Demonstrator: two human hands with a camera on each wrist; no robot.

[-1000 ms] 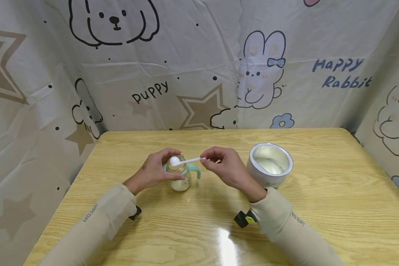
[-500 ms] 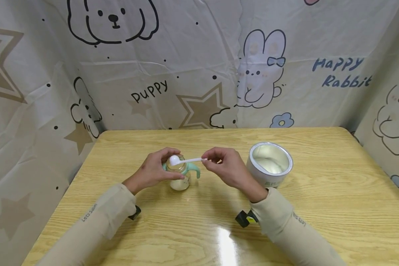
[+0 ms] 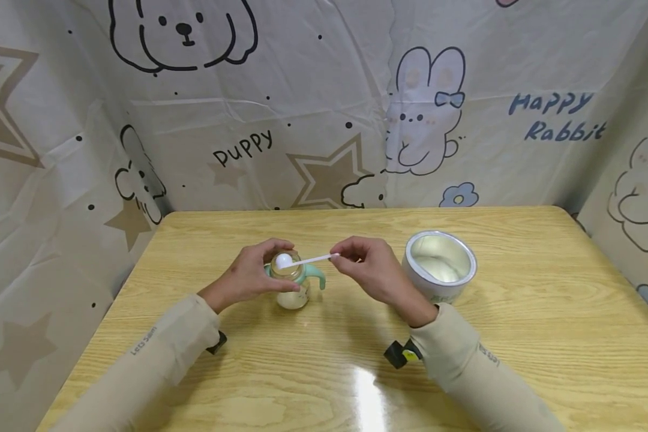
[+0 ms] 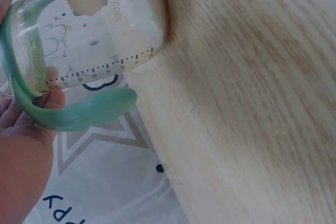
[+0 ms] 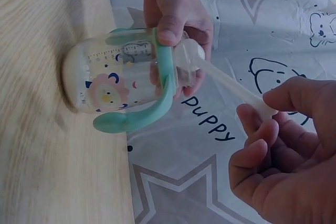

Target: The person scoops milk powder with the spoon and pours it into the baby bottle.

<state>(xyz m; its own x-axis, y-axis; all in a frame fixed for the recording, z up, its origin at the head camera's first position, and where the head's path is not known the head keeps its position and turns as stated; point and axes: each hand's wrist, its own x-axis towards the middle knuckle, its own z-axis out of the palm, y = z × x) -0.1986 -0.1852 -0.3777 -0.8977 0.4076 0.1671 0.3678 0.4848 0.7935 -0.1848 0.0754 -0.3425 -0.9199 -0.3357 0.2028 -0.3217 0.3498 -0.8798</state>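
Observation:
A clear baby bottle (image 5: 118,80) with green handles and whitish powder at its bottom stands upright on the table. My left hand (image 3: 248,271) grips it round the neck, thumb on the near side. Between thumb and fingertips, my right hand (image 3: 371,270) pinches the end of a white measuring scoop (image 3: 309,260). The scoop's round bowl is upside down in the bottle's open mouth, as the right wrist view shows. One green handle (image 4: 79,111) curves out below the bottle in the left wrist view.
An open tin (image 3: 438,267) with pale powder inside stands right of the bottle, just beyond my right wrist. The wooden table (image 3: 302,384) ends at a printed cloth backdrop (image 3: 324,108) at the back and sides.
The scoop has tipped slightly, its handle end a little higher, and my right hand has shifted slightly right. My left hand and the bottle stay in place.

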